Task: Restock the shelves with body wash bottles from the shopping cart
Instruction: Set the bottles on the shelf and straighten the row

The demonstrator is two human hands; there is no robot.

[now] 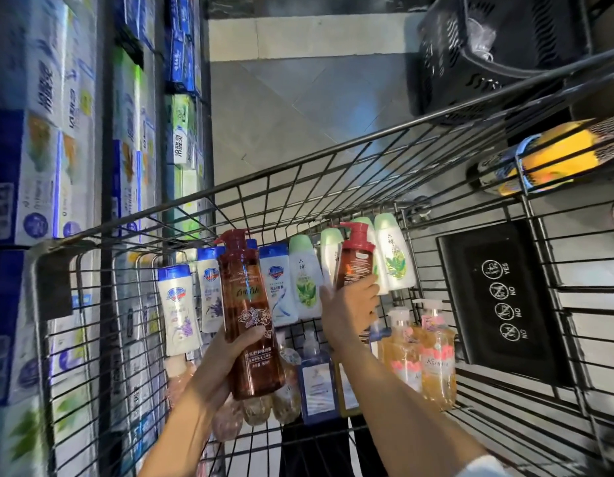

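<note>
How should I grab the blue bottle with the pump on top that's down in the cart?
Take the blue pump bottle by its flat body, just under the pump. Its sides are crowded by an amber bottle and another bottle, so come down from above, fingers on the front and back faces. The narrow pump neck looks too slim for a steady grip. Both hands are busy now, holding red bottles.

The shopping cart [333,156] is open on top, its wire walls closing every side, with bottles [436,356] crowding its far end.
</note>
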